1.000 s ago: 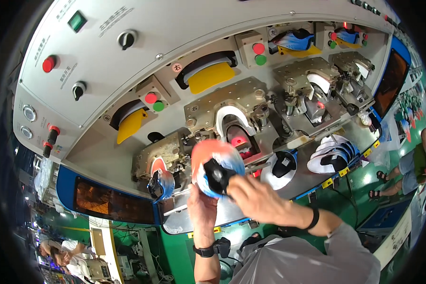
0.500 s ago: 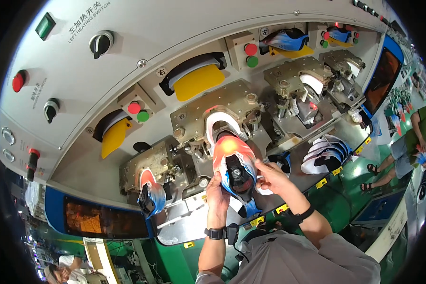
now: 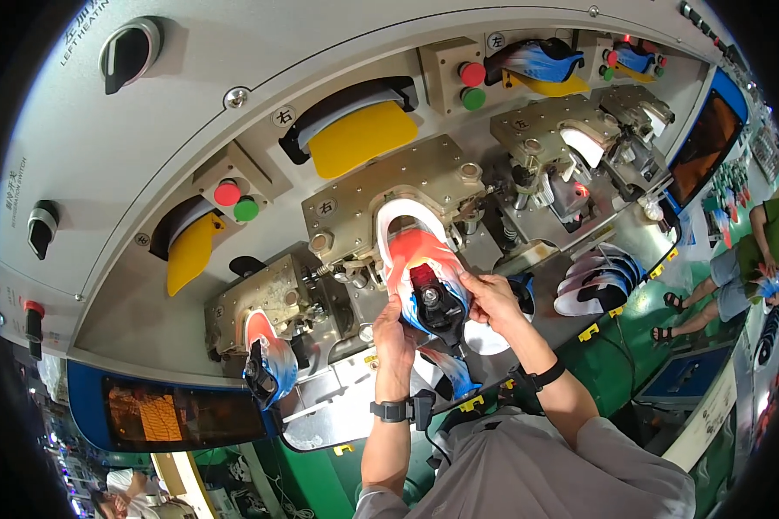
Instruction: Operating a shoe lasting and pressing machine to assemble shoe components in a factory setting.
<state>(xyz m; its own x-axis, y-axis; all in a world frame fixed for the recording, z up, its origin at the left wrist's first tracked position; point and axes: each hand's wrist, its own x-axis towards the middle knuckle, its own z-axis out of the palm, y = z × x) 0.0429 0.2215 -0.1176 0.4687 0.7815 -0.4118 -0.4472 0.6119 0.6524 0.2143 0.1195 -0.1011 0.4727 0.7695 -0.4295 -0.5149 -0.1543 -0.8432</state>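
Observation:
A red, white and blue shoe upper (image 3: 423,248) with a black tongue and collar is held between my hands. Its toe sits at the white curved opening (image 3: 400,209) of the middle metal mould (image 3: 381,182), and its heel faces me. My left hand (image 3: 395,339) closes on its left side, thumb along the edge. On the other side my right hand (image 3: 493,303) grips the edge near the collar with thumb and fingers. How far the toe reaches into the mould is hidden. Another upper (image 3: 271,372) sits in the mould at the left.
Several white and blue uppers (image 3: 601,281) lie stacked on the right of the metal ledge. A blue and white piece (image 3: 450,372) lies just below my hands. Red (image 3: 471,74) and green (image 3: 473,99) buttons line the machine's back wall. A person (image 3: 757,259) stands at far right.
Both hands have pushed the upper slightly away from me, bringing its toe closer to the mould's opening. My right fingers have closed further onto its edge. The view has shifted slightly.

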